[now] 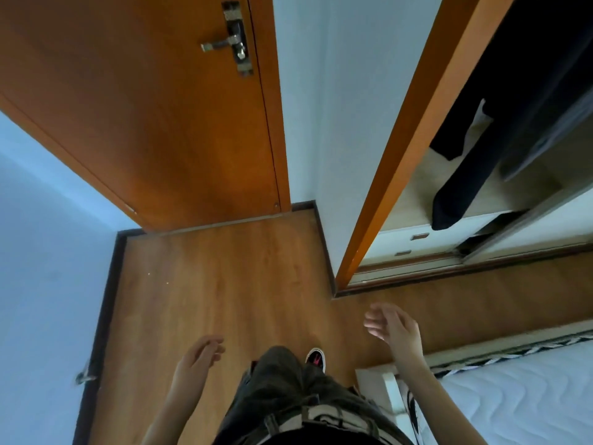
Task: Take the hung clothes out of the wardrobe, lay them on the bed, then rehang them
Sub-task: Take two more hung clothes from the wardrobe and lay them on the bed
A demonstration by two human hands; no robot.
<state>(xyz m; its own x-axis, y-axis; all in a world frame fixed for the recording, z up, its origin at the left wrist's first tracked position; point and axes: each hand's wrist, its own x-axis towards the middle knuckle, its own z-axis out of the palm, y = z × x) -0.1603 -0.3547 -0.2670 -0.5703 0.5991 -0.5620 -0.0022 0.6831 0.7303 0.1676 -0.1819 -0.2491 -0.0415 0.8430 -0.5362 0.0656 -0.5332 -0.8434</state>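
While we stand on the wood-grain floor [224, 284], both hands are out in front of us with nothing in them. The left hand [199, 356] has its fingers [211, 346] loosely curled and released. The right hand [393, 329], farther forward, has slack fingers, blurred at the tips.

The clothes [513, 107] hang inside the open wardrobe [401, 155] at the right: dark, smooth-looking garments, with a greyer one beside them. One long black piece droops to just in front of the drawers [417, 242]. The wardrobe has a glossy orange wood frame and a pale inside. Its two white drawer fronts carry small flat metal pulls; we cannot tell what is in them.

The bed [382, 380] lies at lower right, well apart from the clothes. Its white mattress [519, 396] is quilted in wavy lines, with black-and-white patterned edging, on a pale frame.

Ahead of us is a closed orange wood door [144, 107] with a metal lever handle [224, 43] on a long lock plate. Dark skirting [106, 300] runs where the smooth pale walls meet the floor. Below us are baggy grey-green trousers [279, 380] and a black shoe [316, 358] with a red mark and a white sole.
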